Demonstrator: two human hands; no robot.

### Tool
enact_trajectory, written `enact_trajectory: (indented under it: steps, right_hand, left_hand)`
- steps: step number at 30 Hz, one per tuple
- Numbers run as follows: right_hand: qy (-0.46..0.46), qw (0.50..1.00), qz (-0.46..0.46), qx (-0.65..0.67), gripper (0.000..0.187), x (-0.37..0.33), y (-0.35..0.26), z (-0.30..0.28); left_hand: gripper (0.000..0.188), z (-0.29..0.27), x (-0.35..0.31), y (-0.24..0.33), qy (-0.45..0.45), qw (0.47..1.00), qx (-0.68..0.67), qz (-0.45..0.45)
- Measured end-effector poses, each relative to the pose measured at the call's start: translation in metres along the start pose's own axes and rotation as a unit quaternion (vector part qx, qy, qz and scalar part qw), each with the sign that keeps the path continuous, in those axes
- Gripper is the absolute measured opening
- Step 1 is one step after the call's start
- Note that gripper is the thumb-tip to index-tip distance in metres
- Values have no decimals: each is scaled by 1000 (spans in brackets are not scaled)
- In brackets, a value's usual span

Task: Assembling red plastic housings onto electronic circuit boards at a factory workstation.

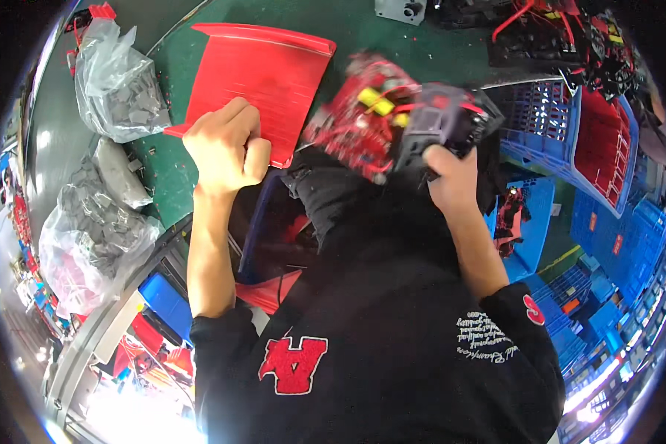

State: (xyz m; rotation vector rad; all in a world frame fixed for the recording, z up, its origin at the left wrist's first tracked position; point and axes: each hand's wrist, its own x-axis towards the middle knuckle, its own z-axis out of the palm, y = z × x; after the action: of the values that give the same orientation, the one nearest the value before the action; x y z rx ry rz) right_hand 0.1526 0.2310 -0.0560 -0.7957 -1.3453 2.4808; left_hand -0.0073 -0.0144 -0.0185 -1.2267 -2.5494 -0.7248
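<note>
My left hand [228, 144] is closed at the near edge of a red plastic panel [266, 78] with a raised far rim. It appears to grip that edge, though its fingertips are hidden. My right hand [453, 176] is wrapped round a dark grey and black boxy device [438, 118], its thumb on the near side. Directly left of the device is a red cluster of parts with yellow pieces [374, 111], smeared by motion. Whether the cluster is joined to the device I cannot tell.
Clear plastic bags of grey parts [122, 85] lie at the left of the green tabletop [181, 166]. A blue and red crate [592, 140] and a blue bin [533, 226] stand to the right. Black and red parts [555, 37] are heaped at the far right.
</note>
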Motion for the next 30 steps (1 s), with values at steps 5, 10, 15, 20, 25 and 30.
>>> enact_trajectory:
  steps: [5,10,15,20,25,30]
  right_hand:
    - [-51,992,9,111,57,10,5,-12]
    - [-158,985,-37,-63,64,15,-4,-7]
    - [-158,987,-25,-24,52,14,-4,-2]
    - [-162,985,-32,-39,49,16,-5,-2]
    - [-174,983,-35,-55,48,16,-4,-3]
    - [-157,987,-24,-38,47,20,0,-3]
  left_hand:
    - [12,3,1,-2,2,1000,-2,8]
    - [9,-2,2,4,-26,1000,-3,-13]
    - [7,2,4,0,-19,1000,-17,-11]
    - [8,3,3,1,-12,1000,-23,-10]
    - [8,2,1,-1,-10,999,-28,-11]
    - [7,4,0,-1,-10,999,-34,-11]
